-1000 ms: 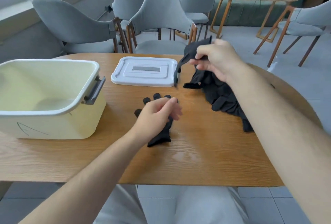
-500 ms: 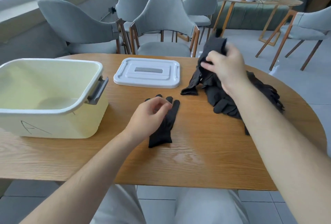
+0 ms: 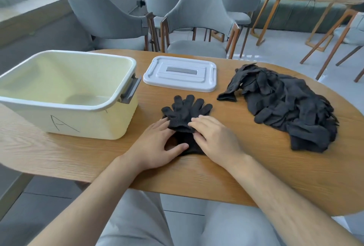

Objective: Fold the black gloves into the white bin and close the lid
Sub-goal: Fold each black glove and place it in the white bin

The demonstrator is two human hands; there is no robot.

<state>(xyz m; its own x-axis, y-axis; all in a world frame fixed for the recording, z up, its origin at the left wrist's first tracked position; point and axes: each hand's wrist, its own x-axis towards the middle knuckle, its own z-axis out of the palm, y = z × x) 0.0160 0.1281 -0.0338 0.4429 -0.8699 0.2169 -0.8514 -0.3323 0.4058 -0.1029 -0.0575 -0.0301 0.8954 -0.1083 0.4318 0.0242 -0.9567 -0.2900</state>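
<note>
The lower half of the gloves is covered by the left hand and right hand. The right thumb is hidden, so its grip cannot be told. The bin is cut off at the left edge, the worktop at the right. The pile cannot be counted.

Wooden table, rounded edge, grain visible. Left: open cream-white bin, grey handle on right end, "A" marked on near wall. Far centre: white lid lying flat, near bin, not touching. Near centre: flat black gloves, one overlapping another, fingers pointing far. Right: loose glove pile, one cuff trailing left, apart from lid.
</note>
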